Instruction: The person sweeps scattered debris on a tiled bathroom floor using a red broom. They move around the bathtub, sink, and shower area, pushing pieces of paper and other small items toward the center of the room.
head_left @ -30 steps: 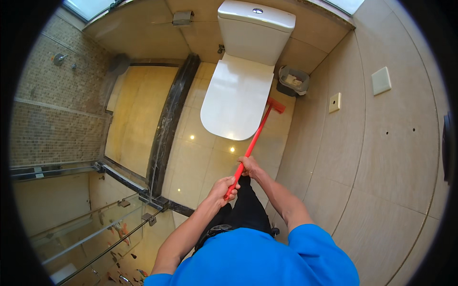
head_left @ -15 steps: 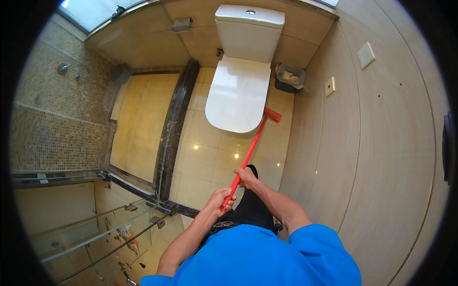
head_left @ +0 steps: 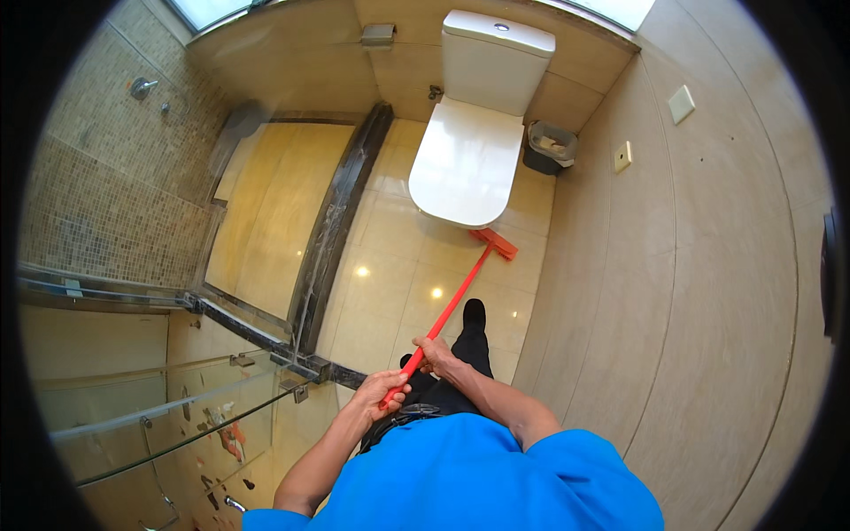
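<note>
Both my hands hold the red handle of a long floor tool (head_left: pixel 459 296), a broom or a squeegee; its underside is hidden, so I cannot tell which. My left hand (head_left: pixel 386 388) is wrapped round the upper end, close to my waist. A little lower down the handle, my right hand (head_left: pixel 433 355) is closed on it. The wide red head (head_left: pixel 496 243) rests on the tiled floor (head_left: pixel 390 292), just in front of the white toilet (head_left: pixel 467 164) with its lid down. Part of the head lies behind the toilet's front rim.
A small grey bin (head_left: pixel 549 149) stands between toilet and right wall (head_left: pixel 620 265). On the left, a dark stone curb (head_left: pixel 341 230) borders the shower floor (head_left: pixel 274 203). Glass panels (head_left: pixel 177 416) with metal fittings are at lower left. My dark shoe (head_left: pixel 475 312) is beside the handle.
The tool's head has come back from beside the toilet's right side to in front of it. Both hands have drawn nearer my body and left. My foot shows more, and the view has shifted.
</note>
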Motion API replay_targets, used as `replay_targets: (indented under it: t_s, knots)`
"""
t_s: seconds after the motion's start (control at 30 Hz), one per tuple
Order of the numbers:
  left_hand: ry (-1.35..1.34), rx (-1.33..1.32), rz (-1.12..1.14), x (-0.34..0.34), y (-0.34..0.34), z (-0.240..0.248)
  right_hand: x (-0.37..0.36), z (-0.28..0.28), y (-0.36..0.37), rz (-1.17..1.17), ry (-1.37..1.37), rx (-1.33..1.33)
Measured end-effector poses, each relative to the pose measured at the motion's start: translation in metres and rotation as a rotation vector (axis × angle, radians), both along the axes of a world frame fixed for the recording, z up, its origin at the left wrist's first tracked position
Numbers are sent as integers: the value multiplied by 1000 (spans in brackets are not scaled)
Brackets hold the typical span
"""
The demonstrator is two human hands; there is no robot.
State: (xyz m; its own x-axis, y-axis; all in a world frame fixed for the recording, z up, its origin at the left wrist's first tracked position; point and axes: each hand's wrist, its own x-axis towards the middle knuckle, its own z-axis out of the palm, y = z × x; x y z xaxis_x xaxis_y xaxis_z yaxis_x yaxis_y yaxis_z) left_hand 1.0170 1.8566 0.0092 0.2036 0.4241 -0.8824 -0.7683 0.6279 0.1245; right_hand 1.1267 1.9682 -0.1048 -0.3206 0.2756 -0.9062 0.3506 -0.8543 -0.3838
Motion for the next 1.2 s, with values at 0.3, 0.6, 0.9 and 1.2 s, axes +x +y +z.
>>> replay_targets:
  t_s: [0.3,0.6,0.9,1.2]
  knots:
    - [-6,6,28,31,80,-24,21,-12,87,-3,-28,35]
    - [221,54,-105,60,153,-25,47,-31,160,90,-137,98]
    - [271,21,-303,28,61,-30,31,-38,65,54,-28,5]
    - [284,-22,-268,-11,-30,-6,6,-13,-23,215,-12,-83]
